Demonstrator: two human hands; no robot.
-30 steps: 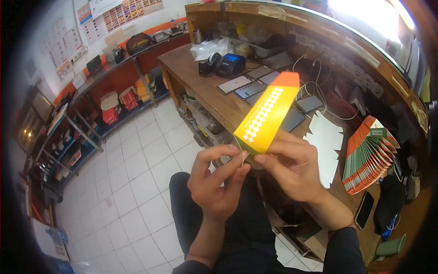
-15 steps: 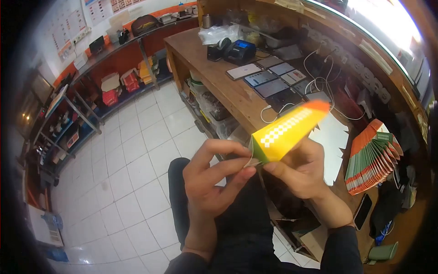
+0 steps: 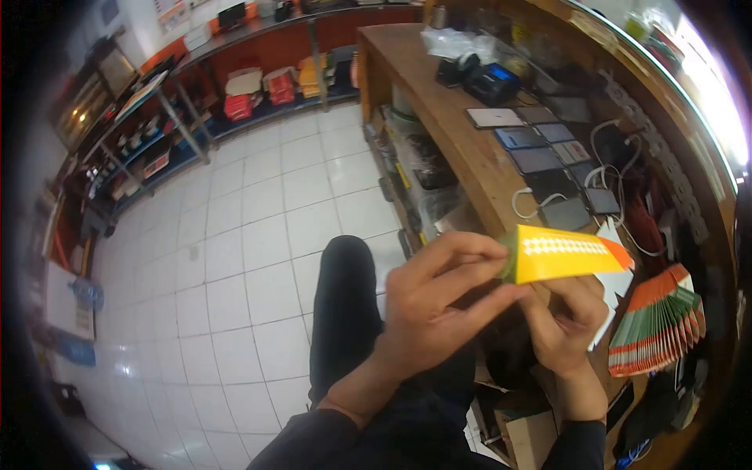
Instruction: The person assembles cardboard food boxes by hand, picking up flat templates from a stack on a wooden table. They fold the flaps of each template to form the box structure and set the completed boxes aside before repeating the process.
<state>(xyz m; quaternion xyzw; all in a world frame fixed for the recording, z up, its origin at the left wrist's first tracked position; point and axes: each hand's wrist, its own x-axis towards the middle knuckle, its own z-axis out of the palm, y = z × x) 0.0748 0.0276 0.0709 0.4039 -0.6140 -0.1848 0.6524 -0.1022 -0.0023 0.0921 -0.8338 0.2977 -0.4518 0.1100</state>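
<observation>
Yellow carton, held up near the front edge of the wooden desk: the left hand pinches its green end, fingers nearly closed, while the right hand curls below, its grip partly hidden. The carton and right hand partly cover a white sheet on the desk; toward the desk's right lies a fanned stack, toward its far end phones.
</observation>
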